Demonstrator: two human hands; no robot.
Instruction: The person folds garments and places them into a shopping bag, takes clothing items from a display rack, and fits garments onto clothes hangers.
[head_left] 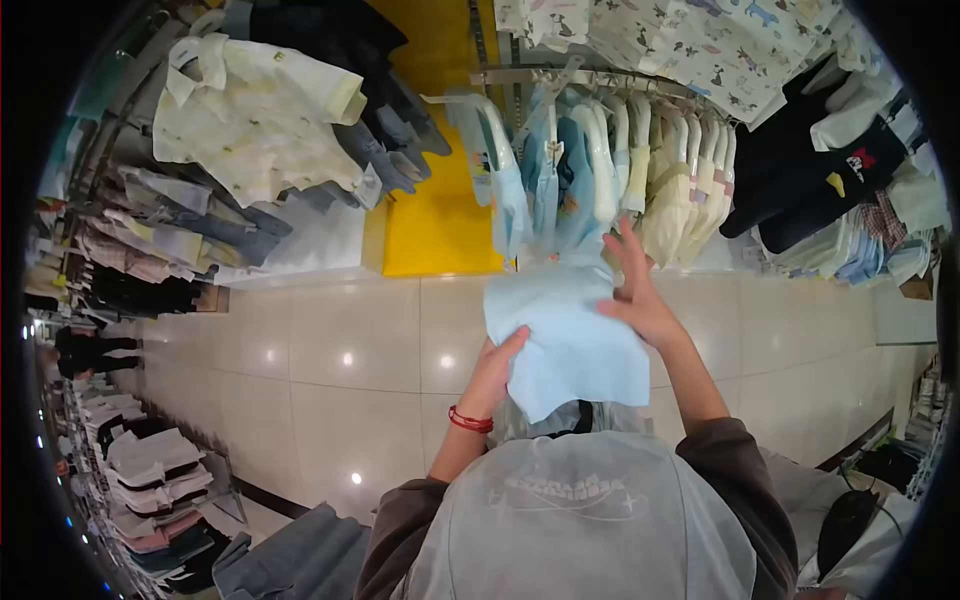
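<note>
A light blue garment (572,345) is spread out in front of my chest, its lower edge hanging loose. My left hand (494,372), with a red bracelet at the wrist, grips its left side, thumb on top and the other fingers hidden beneath. At the upper right edge, my right hand (640,300) has its fingers stretched apart, the thumb lying against the cloth. Just beyond hang light blue clothes (512,195) and cream clothes (672,215) on hangers. Whether the garment's top joins those hanging pieces cannot be made out.
A metal rail (600,76) carries the hangers. Patterned white clothes (690,45) hang above, dark trousers (800,180) to the right. At left hangs a pale yellow shirt (250,120). Folded clothes (155,460) are stacked at lower left. Tiled floor (350,340) lies between the displays.
</note>
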